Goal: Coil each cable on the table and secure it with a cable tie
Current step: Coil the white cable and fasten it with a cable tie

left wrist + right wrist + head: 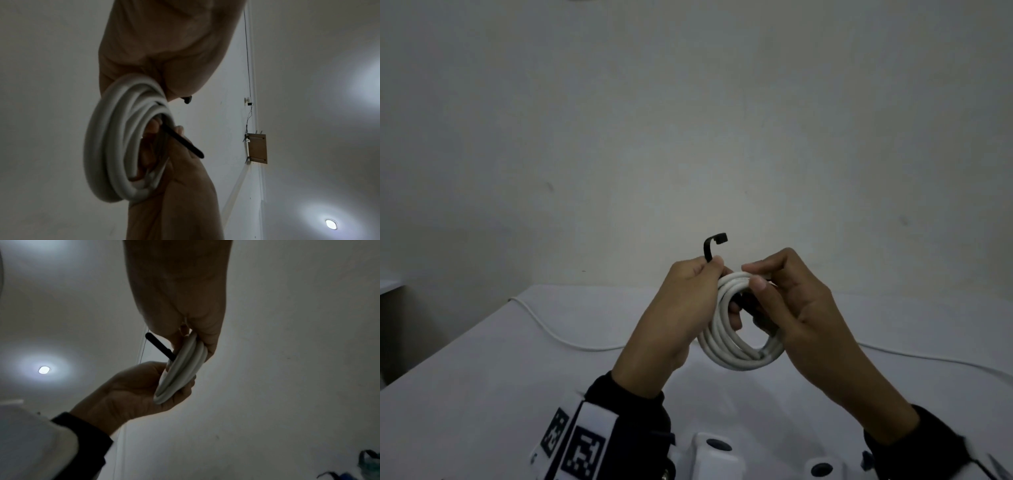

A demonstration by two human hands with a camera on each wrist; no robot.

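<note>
— What's on the far left?

— A loose white cable [558, 334] trailing across the table [482, 394].

— And the left hand [681, 308]?

— Raised above the table, fingers curled round the left side of the white coil [736, 346], thumb and forefinger pinching a black cable tie [709, 247] whose end curls upward.

— The right hand [801, 301]?

— Thumb and fingertips pinch the coil's top and right side. The tie's other end pokes through the coil's middle.

Coil [736, 337] between hands above table [482, 394]; loose cable [558, 337] on table behind.
</note>
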